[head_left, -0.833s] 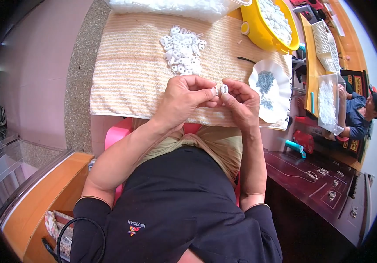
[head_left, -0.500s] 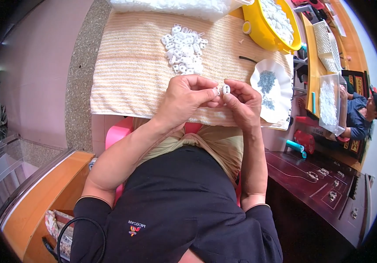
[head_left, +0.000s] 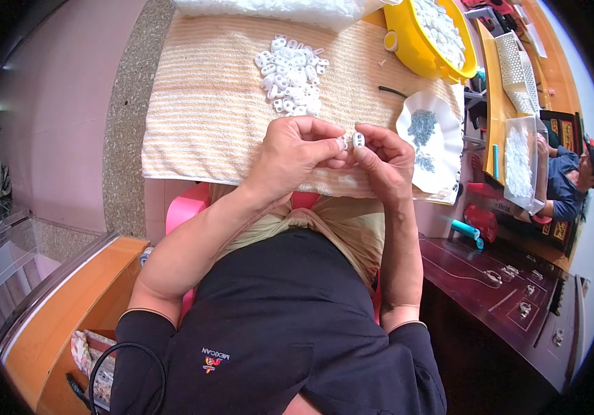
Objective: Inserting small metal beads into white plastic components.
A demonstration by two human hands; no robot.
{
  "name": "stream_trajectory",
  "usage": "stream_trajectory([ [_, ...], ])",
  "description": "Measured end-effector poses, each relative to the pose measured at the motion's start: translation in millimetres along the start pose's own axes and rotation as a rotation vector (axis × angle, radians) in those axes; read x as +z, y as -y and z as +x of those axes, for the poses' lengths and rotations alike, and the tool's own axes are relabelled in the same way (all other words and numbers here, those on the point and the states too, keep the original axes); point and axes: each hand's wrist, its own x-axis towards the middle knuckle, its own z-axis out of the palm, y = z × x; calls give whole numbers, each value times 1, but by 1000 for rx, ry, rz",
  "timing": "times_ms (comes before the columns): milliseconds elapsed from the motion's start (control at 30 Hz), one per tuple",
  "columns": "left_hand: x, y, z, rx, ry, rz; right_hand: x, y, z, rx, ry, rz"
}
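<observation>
Between the thumb and fingers of my right hand is a small white oval cord lock piece with holes in its face. My left hand is closed in a pinch right beside it, on a small white plastic part mostly covered by the fingertips. Both hands are close together over the near edge of a striped towel. Just beyond my left hand lies a pile of similar white pieces. To the right of my right hand, a fluted white paper holds tiny dark grey bits, too small to name surely.
A yellow basin of white parts stands far right, with a clear tub of more at the far edge. A thin black stick lies on the towel. Another person sits at right by a clear box of white parts.
Almost nothing differs. Both hands keep their pinch, and the right hand with the cord lock piece has shifted very slightly to the right.
</observation>
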Motion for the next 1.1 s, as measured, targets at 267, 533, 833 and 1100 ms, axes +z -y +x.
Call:
stream_trajectory([
  [267, -1, 1, 0, -15, 9, 1, 0, -2, 0, -39, 43, -12],
  [533, -2, 2, 0, -17, 5, 27, 2, 1, 0, -30, 30, -42],
  [833, -2, 2, 1, -24, 16, 42, 3, 2, 0, -34, 46, -37],
  [1100, -3, 4, 1, -14, 29, 56, 1, 0, -1, -18, 44, -67],
])
